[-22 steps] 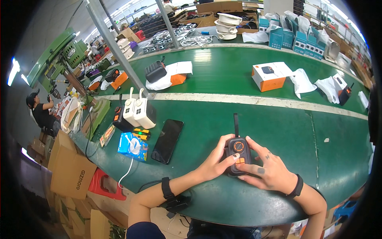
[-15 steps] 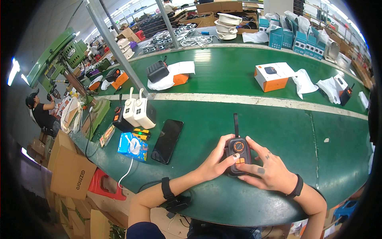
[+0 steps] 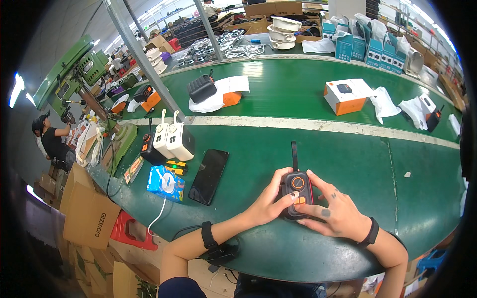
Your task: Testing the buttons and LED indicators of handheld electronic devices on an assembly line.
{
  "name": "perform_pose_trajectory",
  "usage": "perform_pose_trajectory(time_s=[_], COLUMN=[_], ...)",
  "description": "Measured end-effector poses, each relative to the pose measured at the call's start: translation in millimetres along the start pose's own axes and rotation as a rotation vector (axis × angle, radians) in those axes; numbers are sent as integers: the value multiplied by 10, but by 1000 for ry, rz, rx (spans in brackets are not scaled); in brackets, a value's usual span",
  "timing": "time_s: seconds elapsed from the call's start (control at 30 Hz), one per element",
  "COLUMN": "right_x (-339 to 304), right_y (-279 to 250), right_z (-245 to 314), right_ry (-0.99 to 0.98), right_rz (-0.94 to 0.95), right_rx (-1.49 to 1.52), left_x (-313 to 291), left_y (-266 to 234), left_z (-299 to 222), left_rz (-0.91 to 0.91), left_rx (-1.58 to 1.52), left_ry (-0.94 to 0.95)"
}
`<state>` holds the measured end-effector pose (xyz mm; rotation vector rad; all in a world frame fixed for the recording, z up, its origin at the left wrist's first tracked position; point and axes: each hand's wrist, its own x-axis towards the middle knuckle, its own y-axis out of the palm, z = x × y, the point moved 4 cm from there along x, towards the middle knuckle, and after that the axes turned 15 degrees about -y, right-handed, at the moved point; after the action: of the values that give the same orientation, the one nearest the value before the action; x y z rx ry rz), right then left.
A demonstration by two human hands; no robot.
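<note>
A small black boxy device (image 3: 304, 186) with an orange ring, orange square buttons and a black strap lies on the green table (image 3: 343, 154) in front of me. My left hand (image 3: 270, 202) grips its left side, with the thumb on the orange buttons. My right hand (image 3: 339, 210) closes round its right side. One right finger reaches across to the lower buttons, while others stay along the upper right edge. The underside of the device is hidden. Left of my hands lies a black smartphone (image 3: 209, 177).
Two cream devices (image 3: 180, 141) and a black one (image 3: 151, 149) stand at the left, near a blue box (image 3: 165, 183). Beyond the pale ledge, a green conveyor belt (image 3: 283, 89) carries a white-and-orange box (image 3: 344, 97). A green drill press (image 3: 74, 74) and a person (image 3: 52, 136) are far left.
The boxes, bags and devices on the conveyor have shifted a little to the right. Both my hands and the black device have stayed in place.
</note>
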<state>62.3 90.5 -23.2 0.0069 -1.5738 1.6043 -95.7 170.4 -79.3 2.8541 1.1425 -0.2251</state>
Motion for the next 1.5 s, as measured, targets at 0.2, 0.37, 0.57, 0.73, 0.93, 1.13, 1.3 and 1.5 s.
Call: perform_pose_trajectory(time_s=[0.2, 0.37, 0.57, 0.73, 0.93, 1.13, 1.3, 1.5], right_x=[0, 3, 0, -18, 8, -6, -27, -19], right_y=[-5, -11, 33, 55, 29, 98, 81, 97], right_z=[1, 3, -33, -83, -81, -106, -109, -136], right_ry=[5, 2, 1, -4, -74, -30, 4, -12], right_rz=[0, 12, 2, 4, 37, 93, 89, 36], right_rx=[0, 9, 58, 97, 89, 106, 145, 208], left_x=[0, 6, 66, 568, 965, 1123, 1313, 1264], left_y=[-2, -14, -198, -1163, -2446, -2897, -3085, -2956], left_z=[-4, 22, -226, -628, -923, -807, -837, -892], left_rz=[-14, -12, -46, -505, -1105, -1115, -954, -1062], left_rx=[2, -2, 302, 597, 1152, 1302, 1248, 1203], left_ry=[9, 16, 11, 20, -126, 29, -59, -183])
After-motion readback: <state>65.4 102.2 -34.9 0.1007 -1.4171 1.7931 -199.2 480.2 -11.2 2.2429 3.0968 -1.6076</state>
